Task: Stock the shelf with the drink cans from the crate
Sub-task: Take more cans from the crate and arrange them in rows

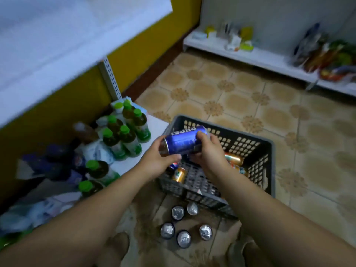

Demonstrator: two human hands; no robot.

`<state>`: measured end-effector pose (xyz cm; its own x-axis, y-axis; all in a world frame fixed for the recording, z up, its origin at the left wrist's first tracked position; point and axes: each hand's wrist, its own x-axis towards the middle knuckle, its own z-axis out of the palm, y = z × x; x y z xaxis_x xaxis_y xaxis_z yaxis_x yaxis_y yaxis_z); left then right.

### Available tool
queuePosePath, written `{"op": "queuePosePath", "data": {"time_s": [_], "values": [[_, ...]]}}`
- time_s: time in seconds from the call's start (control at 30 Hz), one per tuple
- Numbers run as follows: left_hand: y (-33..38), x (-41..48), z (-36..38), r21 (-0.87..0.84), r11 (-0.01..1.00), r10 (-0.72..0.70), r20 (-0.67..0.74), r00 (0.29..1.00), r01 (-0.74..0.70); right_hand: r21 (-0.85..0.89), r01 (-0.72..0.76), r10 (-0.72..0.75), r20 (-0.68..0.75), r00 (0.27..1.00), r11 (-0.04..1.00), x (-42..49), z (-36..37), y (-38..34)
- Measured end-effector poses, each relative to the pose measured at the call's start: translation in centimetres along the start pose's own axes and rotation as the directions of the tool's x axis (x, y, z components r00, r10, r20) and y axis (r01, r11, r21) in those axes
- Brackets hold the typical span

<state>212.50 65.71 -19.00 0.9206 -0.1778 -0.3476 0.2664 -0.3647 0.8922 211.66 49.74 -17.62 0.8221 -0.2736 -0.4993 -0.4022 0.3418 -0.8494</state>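
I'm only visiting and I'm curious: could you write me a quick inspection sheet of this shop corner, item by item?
Surface: patterned tiled floor; a grey crate stands on it.
Job's things: blue can held sideways above the crate; orange cans lie inside it; five cans stand upright on the floor beside the crate.
Clutter: green-capped bottles and blurred packs crowd the low white shelf on the left.
Grippers: left hand and right hand both grip the blue can.
Cables: nothing seen.
Surroundings: yellow wall; far white shelf with colourful packets.
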Motion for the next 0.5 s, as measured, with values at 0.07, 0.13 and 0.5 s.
{"op": "queuePosePath", "data": {"time_s": [0.07,0.13,0.5], "values": [[3.3,-3.1,-2.0,-0.052,0.993,0.097,-0.090,0.991,-0.102,0.125,-0.067,0.058,0.074,0.996,0.990,-3.6,1.5,-2.1],[6.8,-6.8,-4.2,-0.054,0.982,0.171,-0.164,0.972,-0.182,0.087,-0.105,0.091,0.151,0.984,0.991,-7.0,2.7,-3.8],[16.4,-26.7,-15.0,-0.068,0.907,0.337,-0.475,0.813,-0.416,-0.096,0.462,-0.303,0.635,0.711,0.882,-26.5,10.9,-7.4]]}}
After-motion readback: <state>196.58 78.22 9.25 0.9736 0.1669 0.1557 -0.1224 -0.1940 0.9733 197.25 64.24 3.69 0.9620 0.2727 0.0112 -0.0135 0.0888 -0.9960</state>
